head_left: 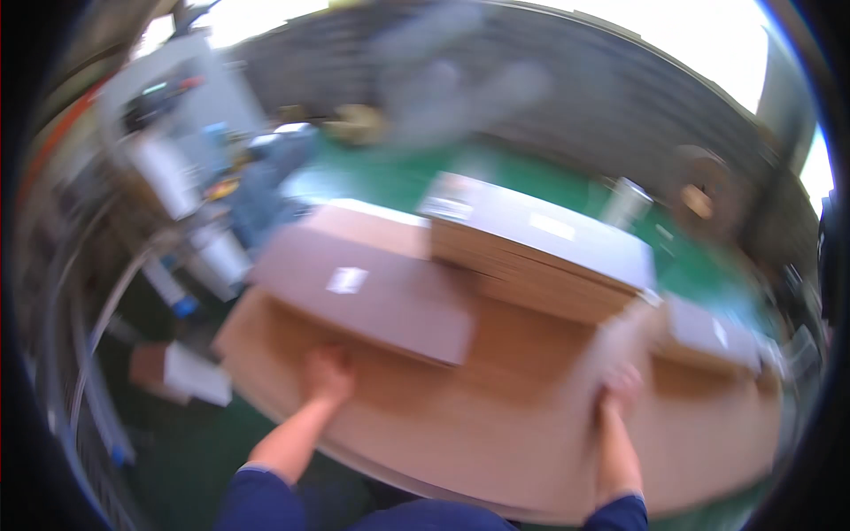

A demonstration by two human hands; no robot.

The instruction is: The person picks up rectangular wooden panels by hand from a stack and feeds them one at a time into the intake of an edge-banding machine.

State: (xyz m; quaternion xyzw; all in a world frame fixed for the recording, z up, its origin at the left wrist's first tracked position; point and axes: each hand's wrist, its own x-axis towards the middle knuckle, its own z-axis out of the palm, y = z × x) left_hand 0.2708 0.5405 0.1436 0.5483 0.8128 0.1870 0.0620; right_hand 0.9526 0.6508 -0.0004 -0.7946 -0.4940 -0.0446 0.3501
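My left hand (329, 373) is at the front edge of a flat dark-brown board (381, 292) that has a white label on top. Motion smears its fingers, so I cannot tell whether they touch the board or the tabletop. Further right, my right hand (622, 389) is beside a pale brown, blurred flat piece (611, 350). Its fingers are smeared too, and whether they grip that piece is unclear. Both hands are over a wide brown work surface (496, 434). Behind them stands a stack of boards (531, 283) with a grey, labelled top.
At the right of the surface lies another labelled grey-topped stack (708, 332). A white-and-brown box (186, 373) is low at the left, near metal tubing (84, 354). Beyond are a green floor (381, 168), a white cylinder (627, 203) and a grey wall (567, 80).
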